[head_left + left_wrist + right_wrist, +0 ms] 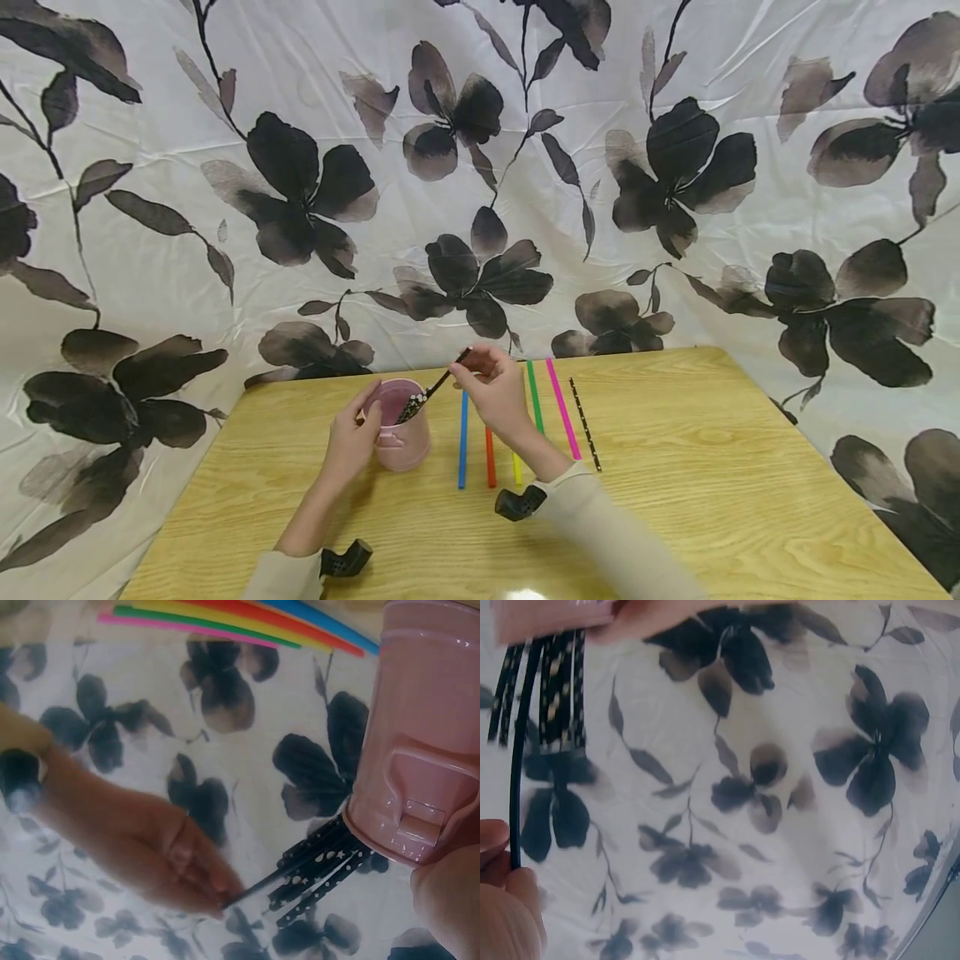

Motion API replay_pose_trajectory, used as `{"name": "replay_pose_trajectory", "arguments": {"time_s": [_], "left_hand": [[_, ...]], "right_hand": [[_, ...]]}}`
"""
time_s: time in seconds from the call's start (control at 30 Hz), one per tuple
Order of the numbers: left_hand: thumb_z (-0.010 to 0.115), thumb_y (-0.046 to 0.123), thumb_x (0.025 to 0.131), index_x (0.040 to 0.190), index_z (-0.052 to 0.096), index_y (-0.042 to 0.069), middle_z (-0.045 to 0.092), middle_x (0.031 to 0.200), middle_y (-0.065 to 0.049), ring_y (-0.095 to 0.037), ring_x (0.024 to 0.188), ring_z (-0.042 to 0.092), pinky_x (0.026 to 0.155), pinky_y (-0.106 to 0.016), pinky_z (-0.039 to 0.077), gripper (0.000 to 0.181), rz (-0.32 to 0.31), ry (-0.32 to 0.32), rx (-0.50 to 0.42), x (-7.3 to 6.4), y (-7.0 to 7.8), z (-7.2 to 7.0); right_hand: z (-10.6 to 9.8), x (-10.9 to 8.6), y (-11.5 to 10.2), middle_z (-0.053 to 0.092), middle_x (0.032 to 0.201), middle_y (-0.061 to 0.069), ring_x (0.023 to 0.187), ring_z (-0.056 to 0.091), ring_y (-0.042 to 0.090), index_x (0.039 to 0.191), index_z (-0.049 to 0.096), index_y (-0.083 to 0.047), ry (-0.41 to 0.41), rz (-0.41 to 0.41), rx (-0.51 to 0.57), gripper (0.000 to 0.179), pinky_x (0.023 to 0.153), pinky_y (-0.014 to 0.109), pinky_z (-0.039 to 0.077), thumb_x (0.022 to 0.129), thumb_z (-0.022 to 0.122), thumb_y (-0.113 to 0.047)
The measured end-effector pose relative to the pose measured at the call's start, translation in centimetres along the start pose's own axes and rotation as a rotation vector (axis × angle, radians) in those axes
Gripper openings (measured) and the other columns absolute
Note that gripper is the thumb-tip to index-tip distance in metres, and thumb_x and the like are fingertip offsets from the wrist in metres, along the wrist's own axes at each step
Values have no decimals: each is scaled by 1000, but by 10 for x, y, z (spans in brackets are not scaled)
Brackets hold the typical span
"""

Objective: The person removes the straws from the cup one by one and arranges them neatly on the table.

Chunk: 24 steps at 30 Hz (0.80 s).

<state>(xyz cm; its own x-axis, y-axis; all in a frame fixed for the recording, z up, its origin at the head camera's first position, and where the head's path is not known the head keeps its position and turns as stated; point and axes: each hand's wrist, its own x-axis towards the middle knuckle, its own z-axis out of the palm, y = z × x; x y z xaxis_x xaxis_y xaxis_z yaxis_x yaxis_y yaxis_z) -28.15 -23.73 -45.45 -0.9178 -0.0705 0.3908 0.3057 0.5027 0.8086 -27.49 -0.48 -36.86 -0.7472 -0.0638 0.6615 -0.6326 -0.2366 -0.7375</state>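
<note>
My left hand (351, 446) grips a pink mug (405, 454) at the table's left, thumb over the rim. Several narrow black patterned strips (410, 407) stand inside it, leaning to the right. In the left wrist view their dots and stars (322, 866) show beyond the rim. Between thumb and fingertips, my right hand (495, 396) pinches one thin black strip (444, 379) by its upper end. Its lower end reaches the mug's mouth, among the others. Seen from the right wrist, that strip (516, 772) looks plain and thin, perhaps edge-on.
Right of the mug lie separate blue (462, 442), red (491, 462), yellow (517, 472), green (535, 396) and pink strips (564, 408). A black dotted strip (585, 425) is rightmost. Behind the wooden table (712, 483) hangs a floral cloth (480, 208).
</note>
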Motion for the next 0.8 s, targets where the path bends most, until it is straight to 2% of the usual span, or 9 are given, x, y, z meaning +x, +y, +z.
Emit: {"name": "replay_pose_trajectory", "arguments": {"time_s": [0.17,0.27,0.3,0.37,0.43,0.53,0.67,0.8], "left_hand": [[46,22,92,129,46,16,49,125,-8,-16,104,45,76,-27,40,38,7,-8,-21,-3,13,-2],[47,17,91,128,48,13,55,114,-14,-19,86,52,63,-24,43,37,7,8,-43,-6,26,-3],[47,15,91,127,48,12,55,110,-16,-20,77,53,57,-23,42,37,10,13,-42,-6,28,-4],[48,14,91,126,49,11,56,107,-17,-20,70,50,50,-21,39,36,11,28,-49,-7,30,-4],[48,15,90,126,50,12,56,109,-16,-18,73,49,51,-21,39,36,15,34,-42,-6,26,-4],[48,19,91,126,50,15,55,115,-12,-16,80,49,54,-21,40,36,20,32,-30,-3,12,-2],[46,24,91,128,49,19,56,111,-9,-13,69,50,48,-23,40,37,18,37,2,1,-3,2],[47,25,91,127,49,22,57,111,-6,-12,70,49,50,-23,39,36,18,60,18,3,-6,4]], "right_hand": [[-19,11,-27,56,79,26,63,59,21,93,52,10,58,-78,59,17,57,49,46,77,58,13],[-31,16,-41,56,80,28,63,58,28,94,53,10,75,-125,48,19,56,44,48,77,57,14],[-35,18,-45,56,80,28,63,58,30,95,54,11,79,-136,34,19,56,43,48,76,58,14],[-45,20,-49,57,79,27,61,57,33,96,56,12,90,-151,-11,20,54,42,48,76,59,13],[-57,21,-51,58,78,25,59,56,35,96,58,12,106,-160,-80,21,54,40,48,75,60,12],[-76,20,-49,60,77,24,56,55,33,97,59,12,125,-166,-177,22,52,36,48,75,62,10],[-102,20,-42,59,75,24,53,55,29,99,59,12,126,-157,-262,24,51,28,48,75,63,8],[-125,19,-33,58,73,24,51,54,27,100,58,13,120,-141,-305,26,50,24,47,74,63,9]]}}
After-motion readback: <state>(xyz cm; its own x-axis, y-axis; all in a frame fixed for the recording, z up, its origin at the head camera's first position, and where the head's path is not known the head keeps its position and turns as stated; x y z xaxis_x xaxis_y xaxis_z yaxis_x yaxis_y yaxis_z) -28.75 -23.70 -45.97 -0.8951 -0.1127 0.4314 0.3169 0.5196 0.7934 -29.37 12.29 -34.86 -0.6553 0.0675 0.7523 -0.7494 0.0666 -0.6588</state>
